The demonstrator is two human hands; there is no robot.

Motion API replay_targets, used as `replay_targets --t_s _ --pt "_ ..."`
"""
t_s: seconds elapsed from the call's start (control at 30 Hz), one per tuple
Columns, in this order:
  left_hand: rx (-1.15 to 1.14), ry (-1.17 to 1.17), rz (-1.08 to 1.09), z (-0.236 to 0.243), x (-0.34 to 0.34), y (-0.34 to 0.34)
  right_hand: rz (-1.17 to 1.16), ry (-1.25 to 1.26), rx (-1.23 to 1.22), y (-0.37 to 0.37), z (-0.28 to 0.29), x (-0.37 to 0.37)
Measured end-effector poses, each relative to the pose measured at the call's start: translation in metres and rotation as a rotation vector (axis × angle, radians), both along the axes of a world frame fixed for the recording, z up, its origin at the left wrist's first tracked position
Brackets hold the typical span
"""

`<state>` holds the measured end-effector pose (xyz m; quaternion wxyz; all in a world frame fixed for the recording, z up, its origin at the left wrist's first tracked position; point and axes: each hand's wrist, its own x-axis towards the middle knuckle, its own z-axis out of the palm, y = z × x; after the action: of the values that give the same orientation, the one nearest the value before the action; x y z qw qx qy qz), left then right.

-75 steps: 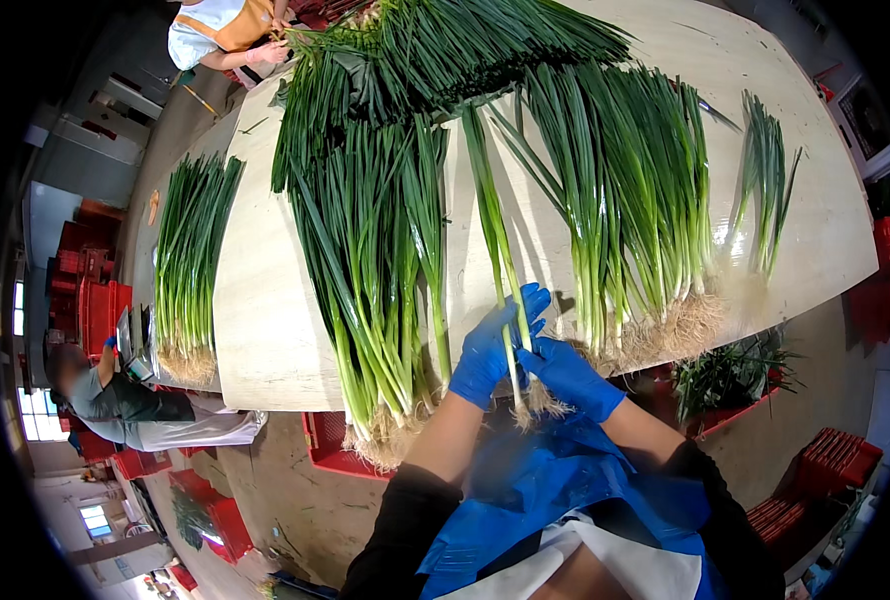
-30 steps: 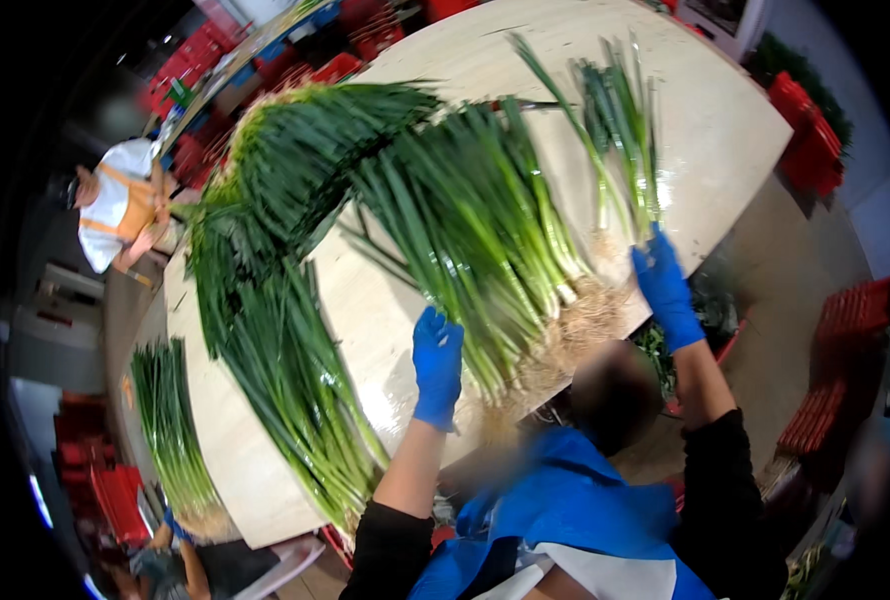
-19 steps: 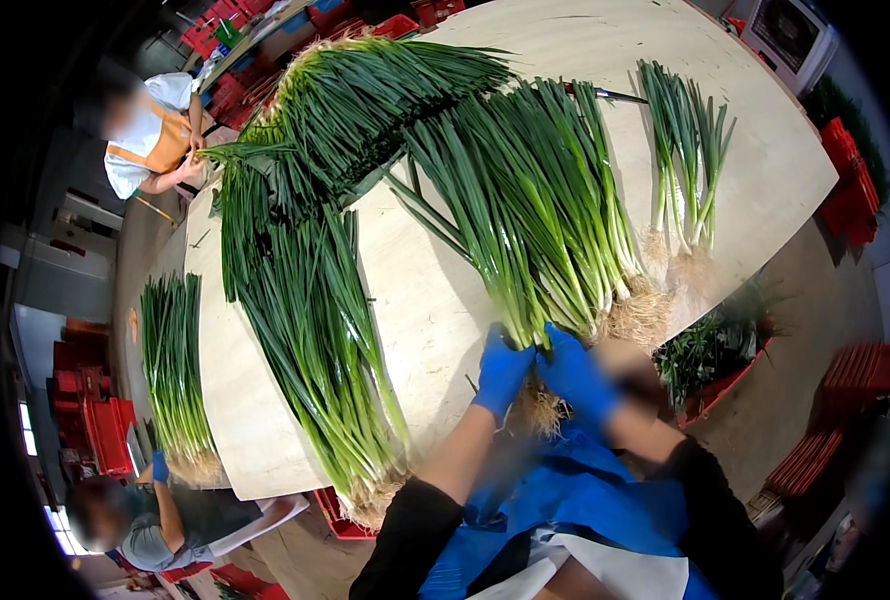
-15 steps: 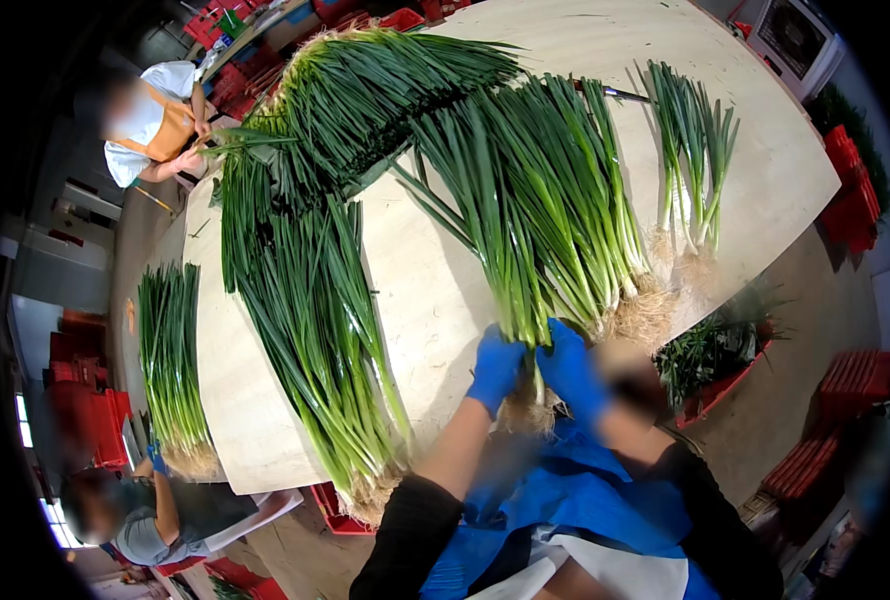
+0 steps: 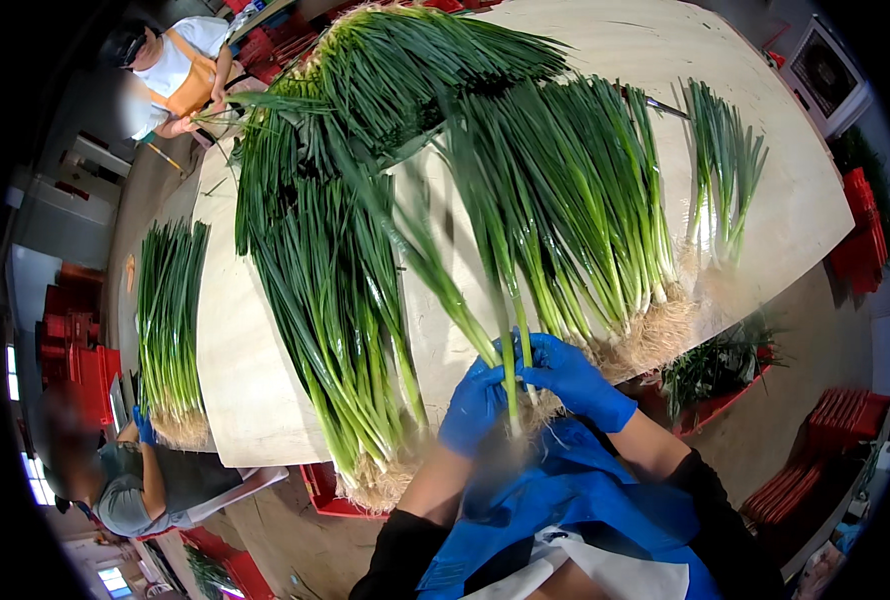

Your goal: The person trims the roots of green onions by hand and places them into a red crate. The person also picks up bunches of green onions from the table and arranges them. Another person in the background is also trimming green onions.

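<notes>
My left hand (image 5: 473, 408) in a blue glove has its fingers closed round long green onion stalks (image 5: 453, 300) at the table's front edge. My right hand (image 5: 575, 380), also gloved, pinches a stalk close beside it, above the pale roots. To the left of the held stalks lies a thick bundle (image 5: 315, 320) with roots toward me. On the right are a wide bundle (image 5: 590, 220) and a thin bunch (image 5: 725, 170). A large pile (image 5: 425, 60) covers the back, and a separate bundle (image 5: 170, 320) stands out at far left.
Pale wooden table (image 5: 785, 150) with a dark knife-like tool (image 5: 670, 108) partly under leaves. A co-worker in an orange apron (image 5: 190, 80) holds greens at back left; another (image 5: 130, 485) works at lower left. Red crates (image 5: 815, 460) stand stacked at right; a crate of greens (image 5: 705, 385) sits below the edge.
My hands, apart a second ago, came together at the right bundle's front. Since then, stalks in them have swung leftward away from that bundle, tips angled toward the back left.
</notes>
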<state>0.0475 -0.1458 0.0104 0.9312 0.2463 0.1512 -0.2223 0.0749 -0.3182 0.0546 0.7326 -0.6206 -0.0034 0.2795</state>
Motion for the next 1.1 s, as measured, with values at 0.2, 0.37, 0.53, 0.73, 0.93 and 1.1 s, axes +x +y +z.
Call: replay_targets --t_s 0.2,0.37,0.53,0.73,0.93,1.1 --pt "0.015 0.088 0.027 -0.045 -0.007 0.026 -0.013 0.304 0.205 0.009 -0.042 -0.003" --pt "0.167 0.061 -0.009 -0.042 -0.012 0.024 -0.023 0.445 0.17 0.009 -0.051 -0.012" --pt "0.39 0.074 0.042 -0.01 -0.008 0.013 0.144 0.293 -0.031 0.007 -0.043 -0.01" --pt "0.256 0.041 -0.032 -0.011 -0.008 0.018 0.118 0.114 -0.147 0.015 -0.044 -0.025" --pt "0.061 0.023 -0.011 -0.007 -0.014 0.037 0.013 0.276 -0.044 0.011 -0.031 -0.023" --pt "0.024 0.006 0.03 -0.02 -0.017 0.034 0.054 0.237 -0.011 0.019 -0.039 -0.028"
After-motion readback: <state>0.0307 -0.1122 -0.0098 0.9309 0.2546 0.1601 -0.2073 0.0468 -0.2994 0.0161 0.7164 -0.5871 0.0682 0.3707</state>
